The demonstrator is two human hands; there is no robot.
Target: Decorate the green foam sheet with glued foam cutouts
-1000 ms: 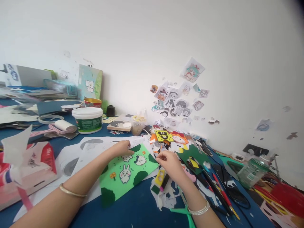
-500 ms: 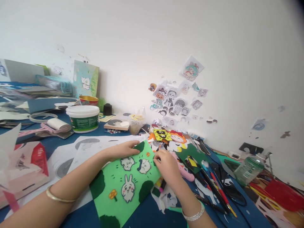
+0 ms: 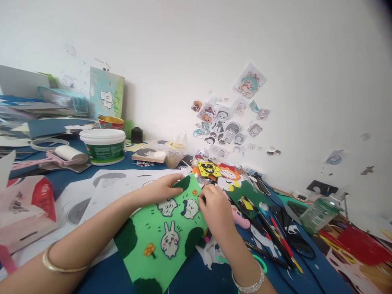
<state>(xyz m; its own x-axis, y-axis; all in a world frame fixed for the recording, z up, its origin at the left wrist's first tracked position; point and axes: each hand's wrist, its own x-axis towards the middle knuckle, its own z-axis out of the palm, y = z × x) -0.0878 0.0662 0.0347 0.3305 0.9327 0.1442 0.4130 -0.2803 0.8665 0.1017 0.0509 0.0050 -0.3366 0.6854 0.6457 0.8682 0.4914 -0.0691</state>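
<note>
A light green sheet (image 3: 159, 265) lies slanted in front of me, with dark green patches, a white rabbit figure (image 3: 170, 241), two other white animal figures and small orange flowers on it. At its upper left edge, my left hand (image 3: 162, 190) holds it, thumb on the face and the other fingers along the far edge. My right hand (image 3: 216, 206) is closed in a pinch at the right edge; its fingertips partly hide that edge.
A white-lidded tub (image 3: 103, 147) and a pink-handled roller (image 3: 69, 157) stand left. Printed papers (image 3: 101, 192) lie behind my left arm. Rightward are a yellow cartoon cutout (image 3: 208, 168), paper scraps, pens (image 3: 283, 241), cables and a green bottle (image 3: 321, 212). Cutouts cover the wall.
My view has shifted slightly. The sheet's figures sit a little further right in view, and my right fingertips have moved up along its edge. Both hands stay on the sheet.
</note>
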